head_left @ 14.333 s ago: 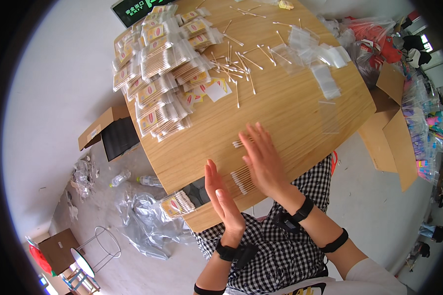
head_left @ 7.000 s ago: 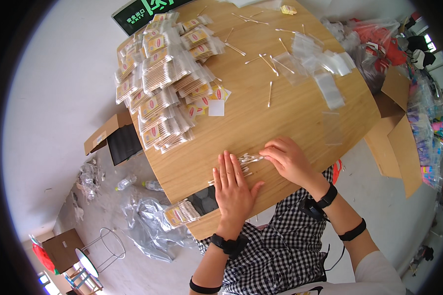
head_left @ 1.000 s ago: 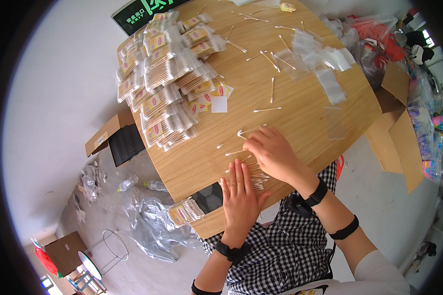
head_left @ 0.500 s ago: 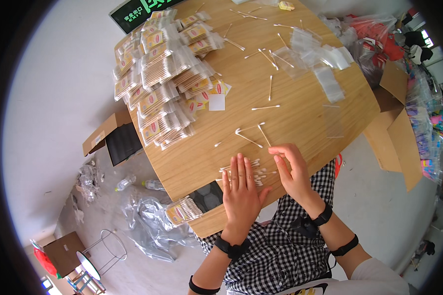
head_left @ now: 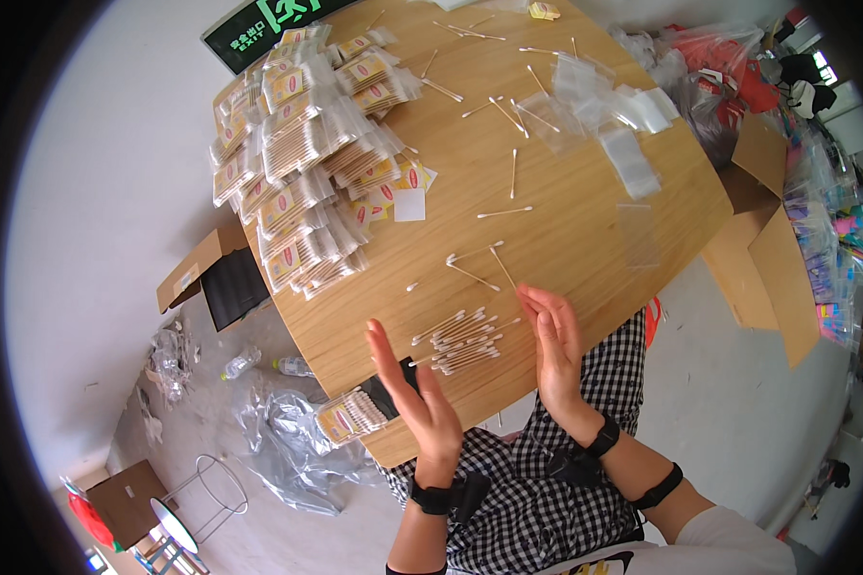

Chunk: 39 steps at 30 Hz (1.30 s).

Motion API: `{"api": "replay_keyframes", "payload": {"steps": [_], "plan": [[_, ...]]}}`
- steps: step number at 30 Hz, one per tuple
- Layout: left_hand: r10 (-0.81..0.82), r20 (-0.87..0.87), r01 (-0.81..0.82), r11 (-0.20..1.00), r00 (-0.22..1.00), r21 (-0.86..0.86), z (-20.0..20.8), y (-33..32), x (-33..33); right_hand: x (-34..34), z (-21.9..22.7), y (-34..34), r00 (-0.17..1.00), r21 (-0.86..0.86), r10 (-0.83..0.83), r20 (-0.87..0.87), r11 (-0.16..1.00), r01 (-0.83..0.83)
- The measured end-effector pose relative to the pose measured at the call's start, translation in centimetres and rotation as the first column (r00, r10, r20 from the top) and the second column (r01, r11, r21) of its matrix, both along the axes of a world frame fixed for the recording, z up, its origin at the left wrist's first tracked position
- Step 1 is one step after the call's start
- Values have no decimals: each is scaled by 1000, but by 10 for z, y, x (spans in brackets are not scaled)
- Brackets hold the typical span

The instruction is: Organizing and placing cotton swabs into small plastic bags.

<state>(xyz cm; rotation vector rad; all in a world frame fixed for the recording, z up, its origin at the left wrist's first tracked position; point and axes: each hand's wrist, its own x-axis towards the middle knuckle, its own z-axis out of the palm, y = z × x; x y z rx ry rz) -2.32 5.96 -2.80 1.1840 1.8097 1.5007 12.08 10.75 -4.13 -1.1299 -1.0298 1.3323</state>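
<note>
A loose heap of cotton swabs (head_left: 465,340) lies near the table's front edge, roughly side by side, between my two hands. On its left, my left hand (head_left: 420,407) is raised edge-on with fingers stretched out, holding nothing. To the right of the heap is my right hand (head_left: 558,356), its fingers extended and slightly curved, with nothing visible in them. A single swab (head_left: 504,266) slants down to the right fingertips; whether they touch it, I cannot tell. Beside my left hand sits a bagged pack of swabs (head_left: 353,415) with a yellow card, next to a black object (head_left: 393,383).
Many bagged swab packs (head_left: 307,144) are piled at the left of the wooden table (head_left: 566,230). Stray swabs (head_left: 514,172) and clear plastic bags (head_left: 629,163) lie farther back. Cardboard boxes (head_left: 767,249) stand at the right, and plastic sheeting (head_left: 297,450) lies on the floor.
My left hand has lifted off the heap of swabs and moved left, turning edge-on and uncovering it. My right hand has shifted slightly left and down. The view has shifted a little.
</note>
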Motion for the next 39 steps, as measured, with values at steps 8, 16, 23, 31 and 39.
{"api": "replay_keyframes", "payload": {"steps": [8,16,23,31,39], "plan": [[56,368,-75,996,928,39,-8,-6,-5,-11,0,-4,1000,-2,24,-11,1000,-24],[117,129,-102,988,985,-117,-5,-11,-16,-2,-2,2,837,247,7,546,954,-169],[-132,-442,-4,956,887,-294,9,-14,-44,22,-1,19,648,300,29,761,870,-392],[-268,-525,103,941,808,-322,11,-8,-57,28,13,37,486,212,147,861,766,-607],[-290,-512,140,940,808,-312,10,-6,-61,26,20,44,412,179,163,896,718,-673]]}}
